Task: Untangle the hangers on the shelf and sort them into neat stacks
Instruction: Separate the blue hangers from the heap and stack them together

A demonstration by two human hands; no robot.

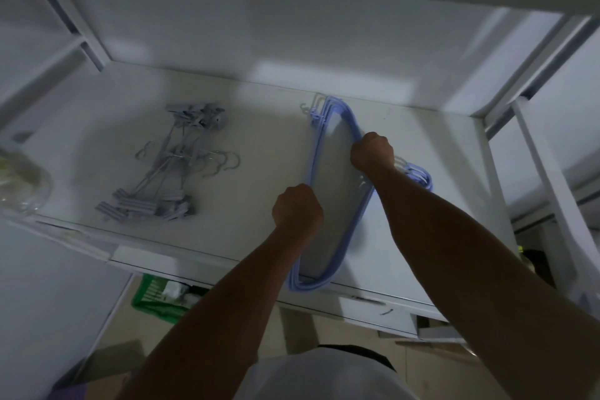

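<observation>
A stack of several blue hangers [337, 114] lies on the white shelf [259, 140], right of centre, its near end overhanging the shelf's front edge. My left hand [297, 206] grips the stack's left side. My right hand [371, 151] grips its right side, close to the hooks [418, 174], which point right. A pile of several grey clip hangers [168, 162] lies on the left part of the shelf, hooks pointing right, apart from both hands.
A clear plastic item [22, 178] sits at the shelf's far left edge. White frame posts [545, 172] rise on the right. Below the shelf stands a green basket [156, 299]. The back wall [292, 26] is close behind the hangers.
</observation>
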